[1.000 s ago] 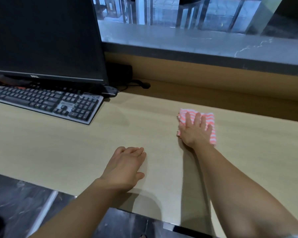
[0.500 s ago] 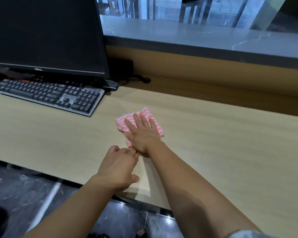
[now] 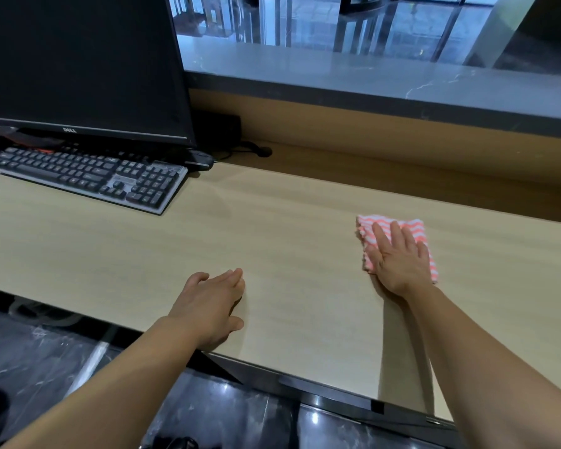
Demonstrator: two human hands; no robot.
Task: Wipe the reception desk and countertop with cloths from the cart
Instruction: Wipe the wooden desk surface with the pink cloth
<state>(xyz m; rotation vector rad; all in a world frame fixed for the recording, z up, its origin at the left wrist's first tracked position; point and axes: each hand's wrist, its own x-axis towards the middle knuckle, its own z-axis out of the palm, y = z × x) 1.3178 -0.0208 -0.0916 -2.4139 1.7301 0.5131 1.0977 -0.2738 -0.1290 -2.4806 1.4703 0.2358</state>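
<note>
head view: we saw the right hand (image 3: 397, 260) flat on a folded pink-and-white striped cloth (image 3: 413, 230). its fingers were straight and slightly spread, and the palm pressed the cloth onto the wooden reception desk (image 3: 143, 241). nothing was pinched or curled round it. the cloth lay directly under that hand. its far and right edges showed past the fingers, and the heel of the hand sat off its near edge on bare wood.

the left hand (image 3: 211, 306) rested on the desk near the front edge, fingers together and relaxed, holding nothing. the cloth was to its right and farther from us, well apart, so the right hand was the one on it.

the cloth looked nearly square, maybe a bit longer along the line of the forearm. the hand hid the middle, so we couldn't be sure.

the keyboard (image 3: 88, 178) and dell monitor (image 3: 78, 59) sat at far left, with a bare stretch of wood between them and the cloth. the grey stone countertop (image 3: 337, 69) ran across behind, above a raised back panel.

we judged desk wiping was in hand. the next stroke turns on that open run to the left, and a long sweep could catch the keyboard's near corner.
</note>
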